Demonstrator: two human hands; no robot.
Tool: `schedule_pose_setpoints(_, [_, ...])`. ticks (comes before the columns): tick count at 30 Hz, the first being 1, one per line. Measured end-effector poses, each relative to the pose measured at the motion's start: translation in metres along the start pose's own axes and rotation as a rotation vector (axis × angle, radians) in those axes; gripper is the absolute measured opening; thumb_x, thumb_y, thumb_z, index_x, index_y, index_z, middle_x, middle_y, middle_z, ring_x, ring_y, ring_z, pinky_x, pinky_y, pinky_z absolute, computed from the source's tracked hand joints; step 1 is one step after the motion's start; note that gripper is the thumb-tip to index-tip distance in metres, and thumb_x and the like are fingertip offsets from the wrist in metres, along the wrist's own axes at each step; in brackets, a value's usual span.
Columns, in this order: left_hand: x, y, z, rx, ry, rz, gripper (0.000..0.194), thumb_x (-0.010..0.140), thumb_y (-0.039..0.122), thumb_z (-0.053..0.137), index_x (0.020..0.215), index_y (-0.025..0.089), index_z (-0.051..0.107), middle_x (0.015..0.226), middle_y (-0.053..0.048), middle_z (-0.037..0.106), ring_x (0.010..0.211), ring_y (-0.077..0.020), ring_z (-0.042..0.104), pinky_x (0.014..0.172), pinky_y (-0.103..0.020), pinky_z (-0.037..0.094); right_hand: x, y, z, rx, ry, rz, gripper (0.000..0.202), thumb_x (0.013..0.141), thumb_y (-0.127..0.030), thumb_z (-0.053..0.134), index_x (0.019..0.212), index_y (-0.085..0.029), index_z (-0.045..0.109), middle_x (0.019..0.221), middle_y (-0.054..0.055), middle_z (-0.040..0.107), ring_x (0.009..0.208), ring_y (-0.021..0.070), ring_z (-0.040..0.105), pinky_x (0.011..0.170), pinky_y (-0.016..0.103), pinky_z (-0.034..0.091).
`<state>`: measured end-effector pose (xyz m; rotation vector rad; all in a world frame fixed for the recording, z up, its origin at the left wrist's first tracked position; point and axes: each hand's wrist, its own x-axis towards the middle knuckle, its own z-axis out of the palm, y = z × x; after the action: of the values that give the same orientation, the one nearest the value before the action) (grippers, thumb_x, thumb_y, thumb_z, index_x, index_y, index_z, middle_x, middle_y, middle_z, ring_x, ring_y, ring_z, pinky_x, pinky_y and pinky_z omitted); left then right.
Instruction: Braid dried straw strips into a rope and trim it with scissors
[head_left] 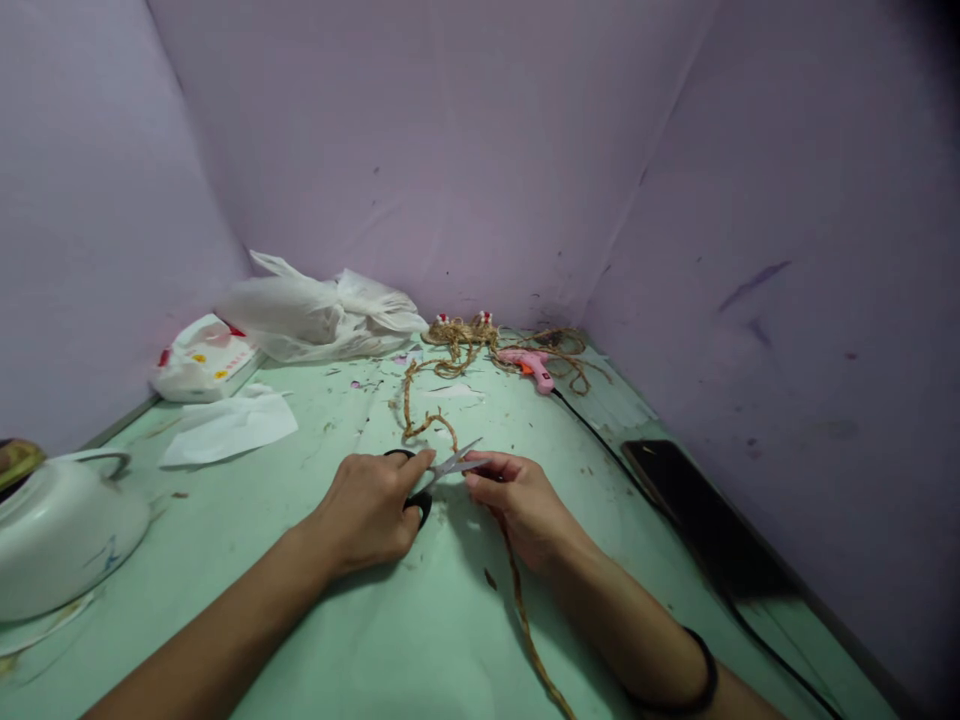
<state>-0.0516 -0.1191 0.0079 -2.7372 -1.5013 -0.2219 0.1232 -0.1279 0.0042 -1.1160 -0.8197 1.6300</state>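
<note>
Black-handled scissors [421, 497] are held in my left hand [373, 508], fingers through the loops and the blades parted, pointing right. The blades reach the brown rope [521, 610] beside my right hand [517, 497]. My right hand pinches the rope between thumb and fingers just right of the blade tips. From there one length hangs down toward the front edge of view, and another winds away to the back. Whether the blades are around the rope is too small to tell.
A pink glue gun [534, 366] with a black cord lies near a rope bundle [469, 335] at the back. A black phone [705, 510] is at right; a white bowl [71, 530], tissue pack [214, 362] and plastic bag [322, 315] are at left.
</note>
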Motion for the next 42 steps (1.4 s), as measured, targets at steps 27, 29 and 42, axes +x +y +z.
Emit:
schedule_pose_setpoints(27, [0.001,-0.006,-0.002,-0.25,0.162,-0.06,0.045,0.07,0.026,0.046,0.114,0.023,0.053,0.076,-0.001,0.062,0.066,-0.0147,0.055,0.061,-0.023,0.038,0.008,-0.004,-0.007,0.174,0.092,0.078,0.015,0.058,-0.018,0.067,0.07,-0.009,0.062,0.054,-0.004,0.04,0.043,0.0024,0.029,0.034,0.014,0.018])
schedule_pose_setpoints(29, [0.0,-0.005,0.0,-0.144,0.147,-0.008,0.051,0.069,0.026,0.046,0.119,0.022,0.049,0.078,-0.003,0.061,0.068,-0.017,0.055,0.062,-0.026,0.039,0.008,-0.005,-0.008,0.254,0.021,0.133,0.011,0.058,-0.014,0.065,0.066,-0.009,0.06,0.054,-0.004,0.04,0.042,0.0014,0.028,0.033,0.013,0.015])
schedule_pose_setpoints(42, [0.0,-0.002,-0.001,0.113,0.124,0.056,0.057,0.071,0.031,0.045,0.126,0.02,0.042,0.08,-0.006,0.058,0.07,-0.0218,0.055,0.064,-0.034,0.04,0.005,-0.003,-0.004,0.232,-0.033,0.12,0.006,0.053,-0.01,0.061,0.059,-0.009,0.058,0.052,-0.004,0.038,0.043,0.0016,0.024,0.033,0.014,0.009])
